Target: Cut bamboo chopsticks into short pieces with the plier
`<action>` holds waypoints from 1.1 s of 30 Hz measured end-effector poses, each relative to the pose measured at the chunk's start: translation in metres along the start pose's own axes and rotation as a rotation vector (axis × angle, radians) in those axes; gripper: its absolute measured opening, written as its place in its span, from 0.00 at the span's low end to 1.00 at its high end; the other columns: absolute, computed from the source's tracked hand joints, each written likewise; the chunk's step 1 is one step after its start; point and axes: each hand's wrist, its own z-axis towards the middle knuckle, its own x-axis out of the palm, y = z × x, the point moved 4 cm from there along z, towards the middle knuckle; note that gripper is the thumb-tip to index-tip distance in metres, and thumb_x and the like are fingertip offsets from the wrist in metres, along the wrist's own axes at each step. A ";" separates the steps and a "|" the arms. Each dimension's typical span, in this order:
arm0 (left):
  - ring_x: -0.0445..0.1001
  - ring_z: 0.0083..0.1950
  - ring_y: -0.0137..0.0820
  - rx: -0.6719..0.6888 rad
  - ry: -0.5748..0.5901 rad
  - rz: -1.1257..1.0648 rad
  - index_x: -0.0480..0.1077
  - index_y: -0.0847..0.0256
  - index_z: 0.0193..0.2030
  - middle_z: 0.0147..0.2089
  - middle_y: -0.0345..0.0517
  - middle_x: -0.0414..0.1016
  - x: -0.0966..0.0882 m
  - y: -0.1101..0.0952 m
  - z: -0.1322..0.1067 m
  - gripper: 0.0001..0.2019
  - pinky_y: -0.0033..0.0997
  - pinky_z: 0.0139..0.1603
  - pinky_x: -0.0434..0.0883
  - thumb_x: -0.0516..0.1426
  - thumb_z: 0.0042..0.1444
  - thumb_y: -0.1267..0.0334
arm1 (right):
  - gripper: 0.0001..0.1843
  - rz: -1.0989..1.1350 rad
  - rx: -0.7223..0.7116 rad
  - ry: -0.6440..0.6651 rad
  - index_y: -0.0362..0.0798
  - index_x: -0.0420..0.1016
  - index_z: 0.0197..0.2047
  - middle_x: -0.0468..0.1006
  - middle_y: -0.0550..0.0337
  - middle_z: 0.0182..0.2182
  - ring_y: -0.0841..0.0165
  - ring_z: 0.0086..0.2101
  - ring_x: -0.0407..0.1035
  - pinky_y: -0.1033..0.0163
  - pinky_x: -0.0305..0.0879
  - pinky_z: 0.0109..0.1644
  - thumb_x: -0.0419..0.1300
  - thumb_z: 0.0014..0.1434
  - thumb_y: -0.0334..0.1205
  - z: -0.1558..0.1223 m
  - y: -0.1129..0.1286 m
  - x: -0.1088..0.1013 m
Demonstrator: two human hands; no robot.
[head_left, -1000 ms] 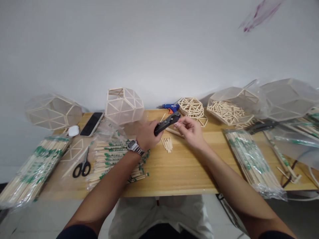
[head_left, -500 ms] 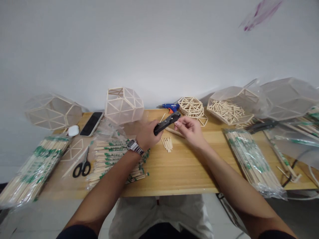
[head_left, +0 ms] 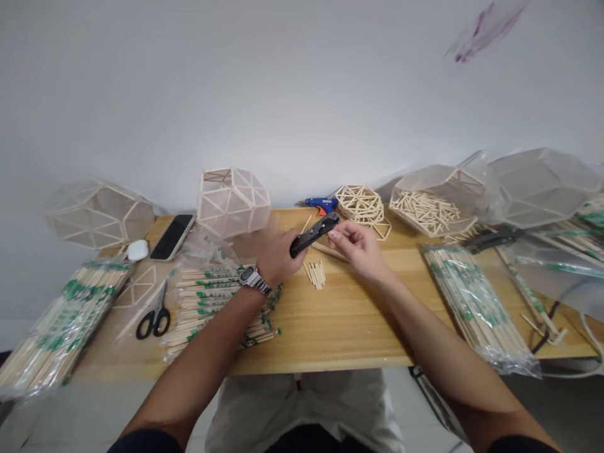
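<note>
Left hand grips black cutters above a small pile of cut sticks (wooden); right hand pinches a stick at the cutters' tip.

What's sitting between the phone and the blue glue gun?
A round frame of wooden sticks stands between the phone and the blue glue gun, in the head view.

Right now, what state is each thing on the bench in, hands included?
left hand: closed around the black hand cutter, held above the wooden table
right hand: fingertips at the cutter's front end, grip unclear
black-handled scissors: shut, lying flat
smartphone: face up, screen dark
blue glue gun: lying unheld
short cut wooden sticks: loose pile under the cutter
</note>
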 end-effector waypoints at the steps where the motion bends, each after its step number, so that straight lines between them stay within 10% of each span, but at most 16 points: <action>1: 0.78 0.37 0.36 0.004 -0.001 0.002 0.73 0.58 0.42 0.37 0.46 0.80 -0.001 0.000 0.000 0.06 0.33 0.37 0.67 0.59 0.62 0.60 | 0.24 0.006 0.005 0.009 0.49 0.72 0.30 0.68 0.65 0.20 0.72 0.21 0.56 0.65 0.56 0.25 0.67 0.60 0.62 0.000 0.001 0.000; 33: 0.77 0.36 0.34 0.011 0.013 0.019 0.72 0.59 0.39 0.35 0.45 0.80 -0.001 0.001 0.001 0.04 0.32 0.36 0.66 0.60 0.61 0.62 | 0.27 0.057 0.022 0.079 0.47 0.72 0.29 0.69 0.65 0.20 0.76 0.19 0.52 0.67 0.46 0.22 0.65 0.62 0.63 0.003 -0.005 0.000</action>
